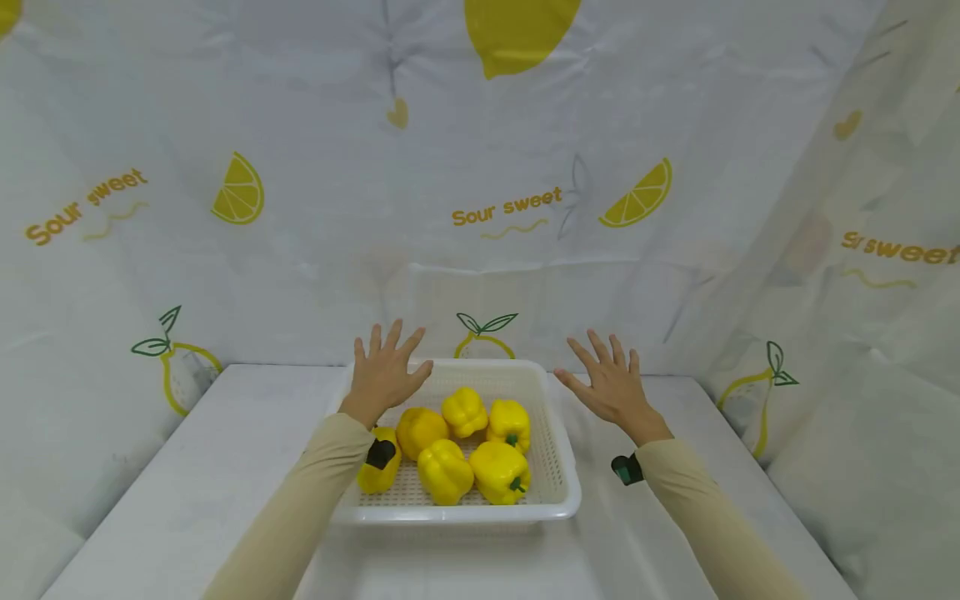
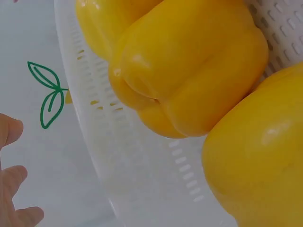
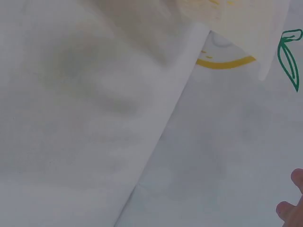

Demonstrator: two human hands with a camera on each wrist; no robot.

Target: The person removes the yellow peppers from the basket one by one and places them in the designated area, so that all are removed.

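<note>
Several yellow bell peppers (image 1: 446, 472) lie in a white perforated plastic basket (image 1: 561, 500) in the head view. My left hand (image 1: 384, 375) is spread with straight fingers above the basket's back left corner, holding nothing. Its fingertips (image 2: 29, 216) show at the left edge of the left wrist view, beside the basket wall (image 2: 94, 142) and large close peppers (image 2: 189, 71). To the right of the basket, my right hand (image 1: 611, 387) is also spread, with nothing in it. Only two of its fingertips (image 3: 286, 210) appear in the right wrist view.
A white-covered table (image 1: 187, 483) carries the basket. Behind it hangs a white curtain (image 1: 322, 233) printed with lemons and words, and similar cloth (image 1: 862, 375) closes off the right side. Dark devices sit at both wrists.
</note>
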